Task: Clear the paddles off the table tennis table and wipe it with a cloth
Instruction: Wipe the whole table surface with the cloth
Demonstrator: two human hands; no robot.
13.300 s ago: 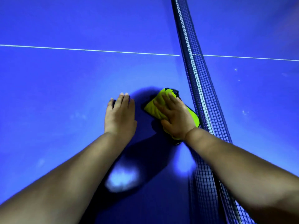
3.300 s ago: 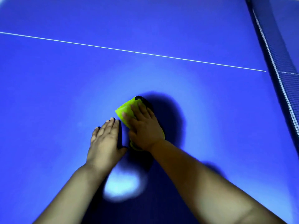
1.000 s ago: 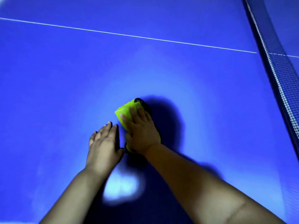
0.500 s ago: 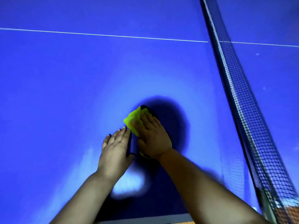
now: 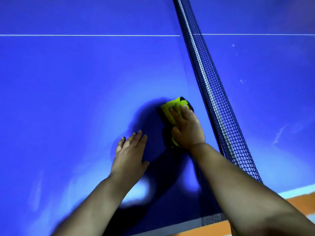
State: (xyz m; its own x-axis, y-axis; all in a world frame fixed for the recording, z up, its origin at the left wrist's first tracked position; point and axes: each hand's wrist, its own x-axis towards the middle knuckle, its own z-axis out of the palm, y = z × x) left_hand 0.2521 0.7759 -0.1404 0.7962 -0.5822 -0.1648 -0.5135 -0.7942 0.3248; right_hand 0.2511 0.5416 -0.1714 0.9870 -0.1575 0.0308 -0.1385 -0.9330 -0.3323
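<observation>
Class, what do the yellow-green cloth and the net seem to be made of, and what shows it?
Cloth: likely soft fabric, perhaps microfibre, matt; it folds under the right hand. Net: seemingly woven cord, dark; open square mesh, pale top band.

The right hand (image 5: 186, 129) presses flat on a folded yellow-green cloth (image 5: 172, 109), fingers straight over it. Just to its right runs the dark net (image 5: 214, 99). The left hand (image 5: 130, 155) rests flat, fingers together, on the blue table tennis table (image 5: 68, 99), apart from the cloth. Beyond both hands lies a white line (image 5: 85, 35).
</observation>
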